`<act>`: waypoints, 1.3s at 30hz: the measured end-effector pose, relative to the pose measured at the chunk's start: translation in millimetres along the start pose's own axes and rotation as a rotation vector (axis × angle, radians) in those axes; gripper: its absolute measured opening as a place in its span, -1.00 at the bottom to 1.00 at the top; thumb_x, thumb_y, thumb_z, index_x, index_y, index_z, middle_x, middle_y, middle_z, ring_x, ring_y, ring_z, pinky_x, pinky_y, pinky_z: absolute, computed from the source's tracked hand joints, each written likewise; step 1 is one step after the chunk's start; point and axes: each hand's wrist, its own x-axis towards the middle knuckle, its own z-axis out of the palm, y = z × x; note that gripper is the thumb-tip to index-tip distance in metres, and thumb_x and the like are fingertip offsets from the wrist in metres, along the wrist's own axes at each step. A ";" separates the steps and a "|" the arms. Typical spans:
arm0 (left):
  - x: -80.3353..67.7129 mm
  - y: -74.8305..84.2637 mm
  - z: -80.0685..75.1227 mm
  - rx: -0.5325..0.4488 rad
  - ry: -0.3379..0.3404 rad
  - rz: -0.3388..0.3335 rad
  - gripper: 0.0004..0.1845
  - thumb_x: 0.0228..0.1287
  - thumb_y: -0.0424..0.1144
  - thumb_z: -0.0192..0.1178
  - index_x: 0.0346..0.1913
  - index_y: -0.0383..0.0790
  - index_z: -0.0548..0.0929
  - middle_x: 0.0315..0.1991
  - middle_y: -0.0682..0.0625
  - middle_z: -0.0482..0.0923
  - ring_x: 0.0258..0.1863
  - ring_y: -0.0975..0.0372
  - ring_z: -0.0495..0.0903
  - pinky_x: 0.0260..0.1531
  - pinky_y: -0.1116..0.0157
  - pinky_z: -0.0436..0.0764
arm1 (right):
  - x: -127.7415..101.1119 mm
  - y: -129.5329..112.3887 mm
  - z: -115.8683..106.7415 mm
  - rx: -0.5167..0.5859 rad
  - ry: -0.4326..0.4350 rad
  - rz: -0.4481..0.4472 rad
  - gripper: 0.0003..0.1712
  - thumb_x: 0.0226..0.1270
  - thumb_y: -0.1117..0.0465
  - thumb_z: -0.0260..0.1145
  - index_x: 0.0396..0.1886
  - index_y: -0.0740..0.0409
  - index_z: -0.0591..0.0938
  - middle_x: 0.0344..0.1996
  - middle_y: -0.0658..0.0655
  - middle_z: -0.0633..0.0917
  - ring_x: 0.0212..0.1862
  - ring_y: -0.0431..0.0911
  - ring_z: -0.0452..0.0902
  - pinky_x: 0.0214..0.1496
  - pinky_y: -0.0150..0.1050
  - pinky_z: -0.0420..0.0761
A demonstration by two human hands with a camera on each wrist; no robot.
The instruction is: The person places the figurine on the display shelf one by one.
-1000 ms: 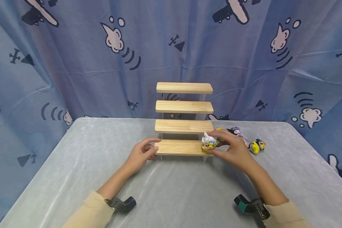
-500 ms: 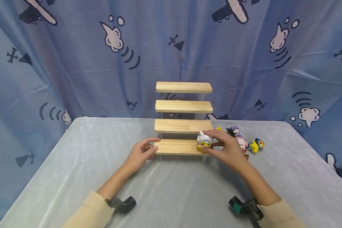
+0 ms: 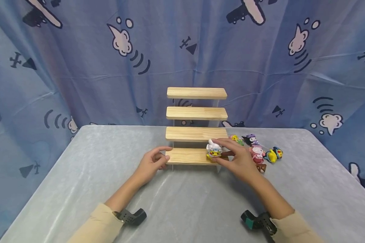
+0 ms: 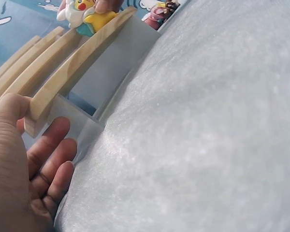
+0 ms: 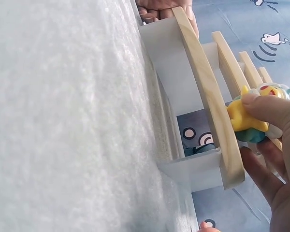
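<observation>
A small figurine point(image 3: 214, 150) with a yellow face and a white swirled hat is upright on the lowest step of a tiered wooden display stand point(image 3: 187, 156), right of its middle. My right hand point(image 3: 238, 160) pinches it between thumb and fingers from the right. In the right wrist view, the figurine's yellow body point(image 5: 242, 117) is by the step's edge, under the thumb. My left hand point(image 3: 151, 163) holds the left end of that step, thumb at the front corner and index finger at the rear. Its other fingers point(image 4: 50, 140) hang loosely curled below the board.
Right of the stand, several figurines lie on the grey-covered table point(image 3: 79, 175): a pink one point(image 3: 257, 154), a black-and-purple one point(image 3: 250, 139), a yellow-and-blue one point(image 3: 273, 155) and a brown piece point(image 3: 261, 167). A patterned blue curtain point(image 3: 182, 50) hangs behind the table.
My right hand has moved left along the lowest step with the figurine, uncovering the pink figurine and brown piece on the table. The left hand has kept its place.
</observation>
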 end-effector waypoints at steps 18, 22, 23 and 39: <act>1.0 1.5 -1.2 0.014 0.006 -0.013 -0.66 0.36 -0.24 0.14 0.17 -0.16 0.55 -0.31 -0.36 0.64 -0.40 -0.03 0.60 -0.31 0.19 0.60 | 11.6 -11.9 18.3 0.018 -0.010 -0.014 -0.33 -0.05 0.33 0.54 0.16 0.08 0.59 0.06 0.09 0.63 -0.04 -0.08 0.62 -0.16 -0.33 0.67; 0.4 1.8 -1.9 0.021 0.005 -0.011 -0.66 0.37 -0.24 0.14 0.17 -0.17 0.55 -0.32 -0.37 0.63 -0.40 -0.08 0.59 -0.34 0.20 0.59 | 14.7 -14.4 23.0 0.017 -0.002 -0.020 -0.33 -0.08 0.34 0.55 0.15 0.12 0.60 0.06 0.11 0.64 -0.04 -0.04 0.61 -0.17 -0.27 0.68; 0.3 1.9 -2.0 0.022 0.003 -0.010 -0.66 0.37 -0.24 0.14 0.17 -0.17 0.54 -0.32 -0.37 0.63 -0.40 -0.09 0.59 -0.34 0.20 0.58 | 15.4 -14.6 23.9 0.017 0.000 -0.022 -0.33 -0.08 0.34 0.55 0.14 0.12 0.60 0.06 0.11 0.64 -0.05 -0.04 0.61 -0.17 -0.25 0.68; 0.1 1.6 -0.7 0.002 0.005 -0.013 -0.66 0.36 -0.26 0.14 0.16 -0.19 0.55 -0.31 -0.34 0.65 -0.40 -0.07 0.60 -0.32 0.21 0.60 | 27.1 -27.1 42.7 -0.062 -0.006 -0.122 -0.33 -0.05 0.30 0.55 0.16 0.06 0.60 -0.01 0.09 0.56 -0.10 -0.11 0.61 -0.22 -0.30 0.68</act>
